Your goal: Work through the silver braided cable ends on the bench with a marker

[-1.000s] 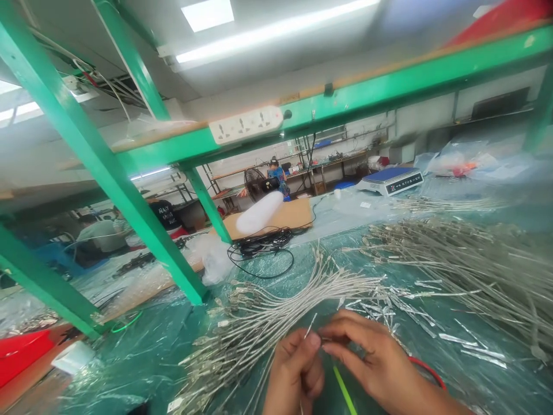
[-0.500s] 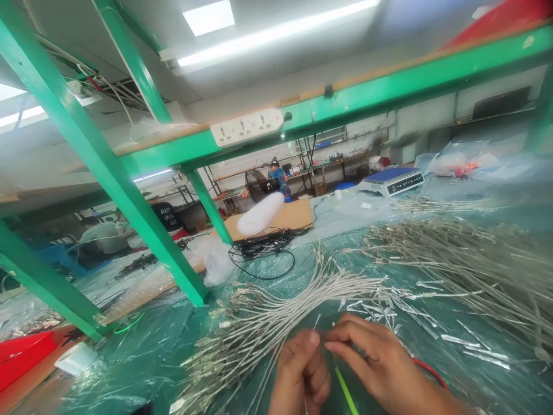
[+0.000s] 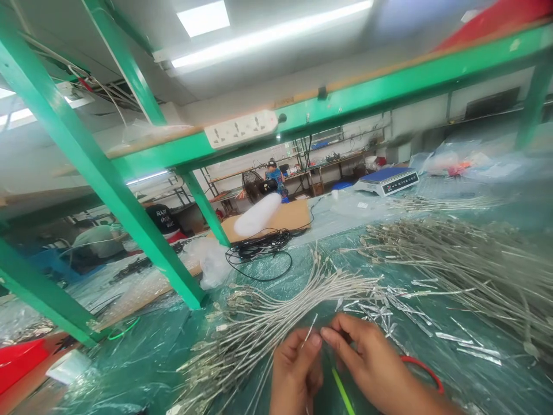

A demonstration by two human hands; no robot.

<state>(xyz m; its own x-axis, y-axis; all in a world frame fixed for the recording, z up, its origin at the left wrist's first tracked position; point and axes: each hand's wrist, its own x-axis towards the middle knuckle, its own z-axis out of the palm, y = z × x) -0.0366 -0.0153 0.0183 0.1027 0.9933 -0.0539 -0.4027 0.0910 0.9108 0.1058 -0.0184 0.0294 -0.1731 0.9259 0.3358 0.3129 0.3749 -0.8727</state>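
Observation:
My left hand (image 3: pixel 297 364) is closed round a thin white cable (image 3: pixel 311 327), whose end sticks up past the thumb. Close beside it, my right hand (image 3: pixel 365 354) pinches with thumb and forefinger at the left thumb tip; whatever lies between those fingers is too small to make out. A yellow-green strip-like thing (image 3: pixel 343 392) shows below, between the hands. Just beyond my hands spreads a bundle of pale cables (image 3: pixel 276 317) with connectors at the left end. Silvery foil strips (image 3: pixel 473 349) lie scattered to the right. Part of a red loop (image 3: pixel 432 372) shows behind my right wrist.
A larger cable pile (image 3: pixel 458 271) covers the right of the table. Behind are a digital scale (image 3: pixel 387 181), coiled black cable (image 3: pixel 261 245) and a white wrapped roll (image 3: pixel 258 214). Green frame posts (image 3: pixel 142 225) rise at left, carrying a power strip (image 3: pixel 242 128). Other people sit farther off.
My hands have parted slightly at the fingertips, and more of the cable end shows above my left thumb. The whole view has shifted a little.

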